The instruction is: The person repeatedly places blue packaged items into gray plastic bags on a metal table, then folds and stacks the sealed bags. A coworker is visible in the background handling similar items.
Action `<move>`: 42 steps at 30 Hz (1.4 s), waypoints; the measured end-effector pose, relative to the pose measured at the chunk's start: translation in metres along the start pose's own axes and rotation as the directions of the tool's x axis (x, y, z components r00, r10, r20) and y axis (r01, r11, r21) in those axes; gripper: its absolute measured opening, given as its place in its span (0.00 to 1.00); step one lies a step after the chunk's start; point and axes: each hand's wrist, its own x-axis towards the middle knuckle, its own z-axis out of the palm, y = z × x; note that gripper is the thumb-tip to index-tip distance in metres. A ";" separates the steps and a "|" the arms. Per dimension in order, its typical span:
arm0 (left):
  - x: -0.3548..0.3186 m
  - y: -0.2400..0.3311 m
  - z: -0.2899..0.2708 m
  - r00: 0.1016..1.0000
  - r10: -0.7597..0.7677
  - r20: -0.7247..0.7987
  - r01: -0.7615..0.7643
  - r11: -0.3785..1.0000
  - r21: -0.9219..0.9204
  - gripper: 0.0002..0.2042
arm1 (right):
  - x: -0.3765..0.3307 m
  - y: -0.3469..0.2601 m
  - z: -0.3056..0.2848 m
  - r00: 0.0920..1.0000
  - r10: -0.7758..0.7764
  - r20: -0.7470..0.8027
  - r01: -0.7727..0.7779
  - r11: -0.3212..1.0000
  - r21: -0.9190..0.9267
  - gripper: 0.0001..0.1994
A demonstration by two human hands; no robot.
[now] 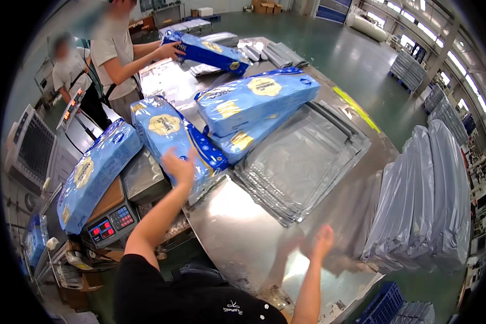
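Note:
My left hand (pixel 179 166) is at the near end of a blue plastic-wrapped pack (pixel 164 127) with a cream label. Its fingers look apart, slightly blurred, and I cannot tell whether they touch the wrap. Over the bare metal tabletop (pixel 227 208) my right hand (pixel 323 242) is held with fingers stretched out and nothing in it. Two more blue packs lie stacked to the right, the upper pack (pixel 259 97) partly covering the lower pack (pixel 243 143). A pile of flat grey plastic bags (pixel 302 156) lies beside them.
Another blue pack (pixel 94 170) rests on a digital scale (pixel 112 222) at the left. Across the table a co-worker (pixel 116 59) holds a blue pack (pixel 208 52); a second person (pixel 69 67) stands behind. Tall grey-wrapped bundles (pixel 421 200) stand at the right, above a blue pallet (pixel 382 305).

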 end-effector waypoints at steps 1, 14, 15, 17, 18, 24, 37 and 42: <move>0.037 -0.063 -0.011 0.972 -0.236 -0.012 0.232 0.945 0.228 0.39 | -0.022 -0.030 0.057 0.989 0.007 0.147 -0.019 0.996 0.087 0.17; 0.064 -0.097 -0.012 0.364 -0.752 0.550 0.887 0.460 0.042 0.60 | -0.149 -0.155 0.427 0.627 0.331 0.705 -0.720 0.591 0.363 0.47; 0.075 -0.104 -0.018 0.314 -0.737 0.598 0.927 0.375 -0.023 0.60 | -0.155 -0.166 0.425 0.675 0.346 0.652 -0.677 0.642 0.360 0.48; 0.097 -0.099 -0.043 0.307 -0.530 0.791 0.933 0.005 -0.359 0.45 | -0.165 -0.209 0.411 0.812 0.059 0.580 -0.321 0.876 0.361 0.55; 0.103 -0.104 -0.055 0.298 -0.298 0.907 0.917 -0.175 -0.359 0.42 | -0.171 -0.234 0.399 0.837 -0.054 0.544 -0.149 0.935 0.323 0.57; 0.058 -0.018 -0.160 0.145 0.194 0.970 0.965 -0.246 -0.095 0.33 | -0.145 -0.378 0.257 0.698 -0.558 0.449 0.389 0.822 0.416 0.60; -0.057 0.078 -0.097 0.020 0.631 0.775 -0.458 0.695 -0.554 0.41 | -0.060 0.007 0.000 0.968 0.251 0.002 -0.218 0.833 0.509 0.33; -0.125 0.131 -0.112 -0.115 0.601 0.791 -0.570 0.612 -0.548 0.34 | -0.157 -0.050 0.102 0.897 0.441 0.041 -0.336 0.616 0.712 0.34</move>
